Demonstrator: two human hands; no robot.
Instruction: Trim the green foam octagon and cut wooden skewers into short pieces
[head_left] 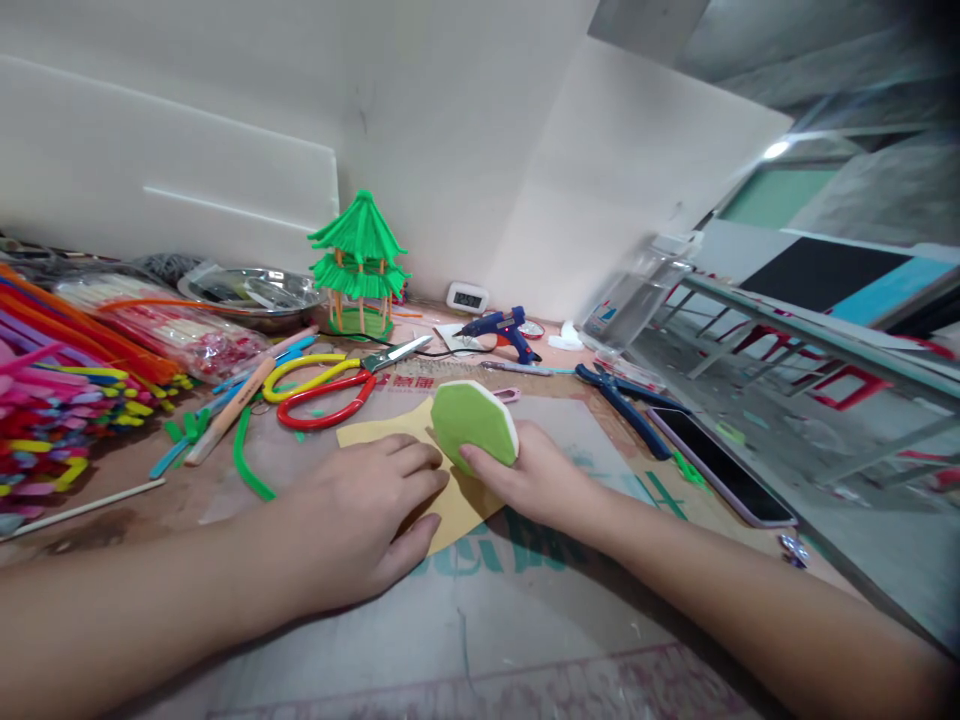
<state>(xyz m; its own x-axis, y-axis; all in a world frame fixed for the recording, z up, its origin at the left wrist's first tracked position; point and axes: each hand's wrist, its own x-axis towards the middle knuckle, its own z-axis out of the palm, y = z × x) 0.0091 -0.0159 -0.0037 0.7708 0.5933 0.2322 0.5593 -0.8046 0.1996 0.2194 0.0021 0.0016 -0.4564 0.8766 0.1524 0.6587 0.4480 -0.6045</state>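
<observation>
Between the thumb and fingers of my right hand (551, 475) is a green many-sided foam piece (469, 418) with a white edge, tilted up. It is raised over a sheet of yellow paper (465, 510) that has a curved cut along its far edge. My left hand (379, 510) lies on the paper's left part, fingers slightly bent and thumb apart. Just beyond it are scissors (360, 385) with one yellow and one red handle. A small green tiered pavilion (361, 265) made of fuzzy stems and wooden posts stands at the back.
Bundles of colourful pipe cleaners (67, 400) and a metal bowl (259, 295) crowd the left side. A blue glue gun (504, 330) and a small digital clock (467, 298) sit at the back. Pliers (626, 405), a phone (720, 465) and a clear plastic container (637, 295) are on the right.
</observation>
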